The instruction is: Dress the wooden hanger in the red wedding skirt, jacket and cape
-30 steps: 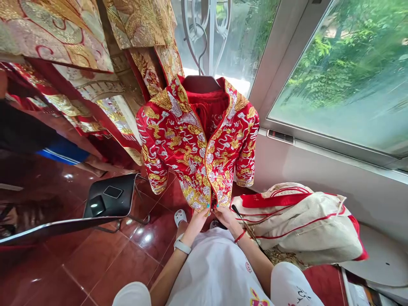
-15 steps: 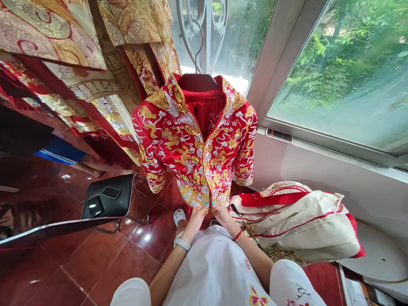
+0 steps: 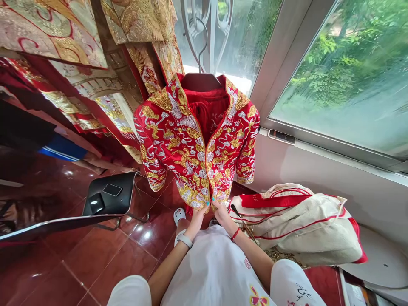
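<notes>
A red jacket thick with gold and silver embroidery hangs on a dark hanger in front of the window grille. My left hand pinches the bottom hem of the jacket's left front panel. My right hand pinches the hem of the other panel right beside it, at the front opening. Both hands are closed on the cloth. A white watch band sits on my left wrist and a red cord on my right.
A black chair with a phone on its seat stands at the left on red floor tiles. A cream and red garment bag lies at the right under the window. More embroidered garments hang at the upper left. Another person's leg shows at far left.
My hands stay pinched on the hem at the front opening, shifted slightly upward. The view has swung a little; the jacket hangs much as before.
</notes>
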A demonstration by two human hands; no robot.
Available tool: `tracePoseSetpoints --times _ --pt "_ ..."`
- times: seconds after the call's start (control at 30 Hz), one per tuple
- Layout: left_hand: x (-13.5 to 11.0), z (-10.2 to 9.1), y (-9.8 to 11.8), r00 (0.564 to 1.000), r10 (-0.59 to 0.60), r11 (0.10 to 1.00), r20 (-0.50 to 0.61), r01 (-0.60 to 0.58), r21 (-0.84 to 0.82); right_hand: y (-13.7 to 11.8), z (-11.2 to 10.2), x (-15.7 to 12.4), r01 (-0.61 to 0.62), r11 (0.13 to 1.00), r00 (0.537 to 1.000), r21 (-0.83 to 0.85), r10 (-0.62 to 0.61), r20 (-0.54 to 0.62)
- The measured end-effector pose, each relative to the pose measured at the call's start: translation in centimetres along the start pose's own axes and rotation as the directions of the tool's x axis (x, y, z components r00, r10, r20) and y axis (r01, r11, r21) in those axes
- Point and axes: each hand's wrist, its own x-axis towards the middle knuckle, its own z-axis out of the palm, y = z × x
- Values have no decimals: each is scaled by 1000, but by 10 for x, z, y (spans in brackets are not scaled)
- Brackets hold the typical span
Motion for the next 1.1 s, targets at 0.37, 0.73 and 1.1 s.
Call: tracePoseSetpoints --times 0.37,0.73,1.1 --pt "8 -6 -16 999 42 999 -29 -43 -29 -15 1 2 9 1000 999 -30 -8 31" --pt "11 0 -27 992 40 999 -118 -41 -6 -2 0 6 37 998 992 -41 -42 -121" --pt "13 -9 -34 981 -118 990 -154 105 -90 -19 -60 -18 -310 898 951 -313 296 -91"
